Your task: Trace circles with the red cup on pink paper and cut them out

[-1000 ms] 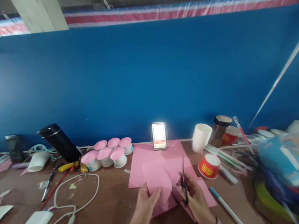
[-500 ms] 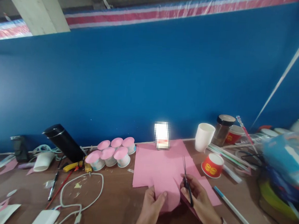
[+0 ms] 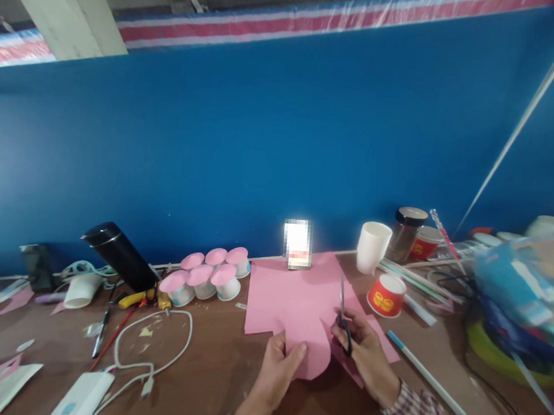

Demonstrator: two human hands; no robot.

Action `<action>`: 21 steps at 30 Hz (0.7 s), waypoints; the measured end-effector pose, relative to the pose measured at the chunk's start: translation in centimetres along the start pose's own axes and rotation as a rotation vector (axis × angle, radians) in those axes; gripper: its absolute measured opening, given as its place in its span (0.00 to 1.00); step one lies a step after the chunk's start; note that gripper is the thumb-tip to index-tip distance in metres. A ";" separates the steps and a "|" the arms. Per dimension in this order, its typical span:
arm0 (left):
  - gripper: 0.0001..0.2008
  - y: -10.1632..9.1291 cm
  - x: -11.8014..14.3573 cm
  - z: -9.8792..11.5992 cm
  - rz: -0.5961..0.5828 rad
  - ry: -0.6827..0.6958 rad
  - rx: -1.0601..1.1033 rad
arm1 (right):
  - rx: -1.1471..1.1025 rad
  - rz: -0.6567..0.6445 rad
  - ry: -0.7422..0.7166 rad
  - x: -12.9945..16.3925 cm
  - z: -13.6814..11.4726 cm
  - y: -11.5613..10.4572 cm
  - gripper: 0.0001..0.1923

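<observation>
Down at 6 o'clock on the brown table (image 3: 208, 380), a rounded pink paper piece (image 3: 311, 355) is pinched along its lower left edge by the left hand (image 3: 277, 372), thumb on top. Small black scissors (image 3: 344, 319) are gripped in the right hand (image 3: 366, 356), fingers curled through the loops, blades closed or nearly so and pointing to 12 o'clock, just beside the paper's right edge. A bigger pink sheet (image 3: 281, 290) is lying flat underneath, toward 12. Six pink-topped cups (image 3: 208, 278) are clustered at 10 o'clock, and a red paper cup (image 3: 386, 295) is sitting at 2 o'clock.

For a clean curve, the paper is probably best turned by the left hand while the scissors are kept steady, with short snips made near the blade pivot. Fingers are better kept back from the cut line.
</observation>
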State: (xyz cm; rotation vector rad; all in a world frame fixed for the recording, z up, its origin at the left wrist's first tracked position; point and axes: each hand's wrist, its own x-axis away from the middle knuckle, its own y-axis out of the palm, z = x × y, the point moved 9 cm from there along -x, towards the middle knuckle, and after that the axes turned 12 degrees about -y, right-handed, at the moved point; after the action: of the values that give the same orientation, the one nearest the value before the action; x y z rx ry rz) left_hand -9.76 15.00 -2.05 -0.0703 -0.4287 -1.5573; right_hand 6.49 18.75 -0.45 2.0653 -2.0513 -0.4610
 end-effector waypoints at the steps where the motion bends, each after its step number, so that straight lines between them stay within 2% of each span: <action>1: 0.15 0.1 0.0 0.0 -0.014 0.002 0.003 | -0.002 0.032 -0.004 -0.1 0.0 -0.4 0.22; 4: 0.15 0.0 0.0 -0.1 -0.021 -0.002 0.033 | -0.013 0.051 -0.006 -0.2 0.0 -0.8 0.21; 9: 0.15 -0.1 -0.1 -0.3 -0.033 -0.023 0.069 | -0.090 0.008 0.067 0.4 0.5 0.2 0.21; 15: 0.18 0.4 0.1 0.1 -0.080 -0.052 0.036 | -0.054 -0.065 -0.004 0.4 0.2 0.5 0.21; 21: 0.18 0.6 0.4 0.1 -0.099 -0.108 0.057 | -0.038 -0.049 0.020 0.4 0.4 0.5 0.23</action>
State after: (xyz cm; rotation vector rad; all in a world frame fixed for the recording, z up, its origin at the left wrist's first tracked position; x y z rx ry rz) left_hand -9.27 14.64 -1.69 -0.0908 -0.5691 -1.6427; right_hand 5.88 18.40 -0.73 2.0941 -1.9692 -0.4810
